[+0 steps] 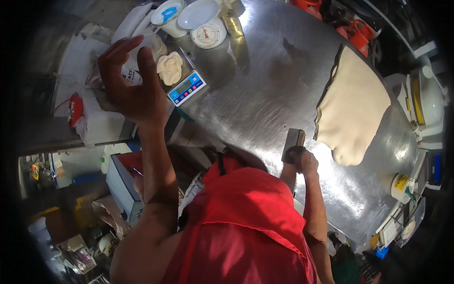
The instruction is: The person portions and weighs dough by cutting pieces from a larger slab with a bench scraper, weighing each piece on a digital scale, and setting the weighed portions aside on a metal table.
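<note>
My left hand (135,97) is raised at the upper left, fingers curved and apart, with nothing visible in it. Just to its right, a lump of dough (169,67) rests on a digital scale (186,90) with a blue panel. By the near edge of the steel table, my right hand (309,163) is closed around a dough scraper (291,142), its flat metal blade tilted over the surface. Farther right, apart from the scraper, a large flat sheet of pale dough (354,104) lies on the table.
The steel table (265,85) carries a dial scale (208,34) with a pan and a white tub (172,23) at its far left. Orange-red containers (360,35) stand beyond the far edge. A small white tub (401,185) sits at the right edge.
</note>
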`<state>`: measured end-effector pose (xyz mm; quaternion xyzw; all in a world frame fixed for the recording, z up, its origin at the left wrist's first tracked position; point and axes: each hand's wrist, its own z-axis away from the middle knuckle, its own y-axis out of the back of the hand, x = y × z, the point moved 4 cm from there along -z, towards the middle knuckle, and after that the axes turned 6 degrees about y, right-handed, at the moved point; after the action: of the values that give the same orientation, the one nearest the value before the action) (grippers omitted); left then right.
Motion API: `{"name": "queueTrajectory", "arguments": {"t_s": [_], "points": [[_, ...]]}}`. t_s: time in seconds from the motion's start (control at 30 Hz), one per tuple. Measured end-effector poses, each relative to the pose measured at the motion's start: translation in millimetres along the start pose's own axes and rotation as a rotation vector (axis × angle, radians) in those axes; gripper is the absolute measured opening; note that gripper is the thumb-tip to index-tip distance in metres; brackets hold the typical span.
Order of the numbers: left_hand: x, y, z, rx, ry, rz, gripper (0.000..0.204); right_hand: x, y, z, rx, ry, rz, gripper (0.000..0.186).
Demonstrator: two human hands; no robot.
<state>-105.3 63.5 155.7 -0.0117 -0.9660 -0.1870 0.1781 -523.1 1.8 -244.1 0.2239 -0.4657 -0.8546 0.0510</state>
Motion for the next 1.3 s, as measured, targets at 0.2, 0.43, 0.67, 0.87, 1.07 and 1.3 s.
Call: {"name": "queueTrajectory", "arguments": {"t_s": [0.2,0.43,0.67,0.87,1.07,1.3], "points": [[-73,-8,5,-0.032,0.244,-0.075,0.041,3,8,-6,-0.230,-0.017,-0.038,0.059],[-266,-88,90,-0.595,0.717,-0.535,0.127,-82,59,-2,0.038,0.044,0.206,0.041],[-356,-113,148,-0.566,0.826,-0.214,0.119,-379,122,-126,0.130,0.821,-0.115,0.040],[-377,-120,139,-0.350,0.857,-0.133,0.068,-486,70,-227,0.238,1.128,0.027,0.044],[-444,-103,169,-0.242,1.140,0.578,0.063,-498,46,-236,0.139,0.936,0.025,0.044],[-382,-106,215,-0.413,1.508,1.042,0.065,-464,33,-258,0.071,0.906,-0.180,0.014]]}}
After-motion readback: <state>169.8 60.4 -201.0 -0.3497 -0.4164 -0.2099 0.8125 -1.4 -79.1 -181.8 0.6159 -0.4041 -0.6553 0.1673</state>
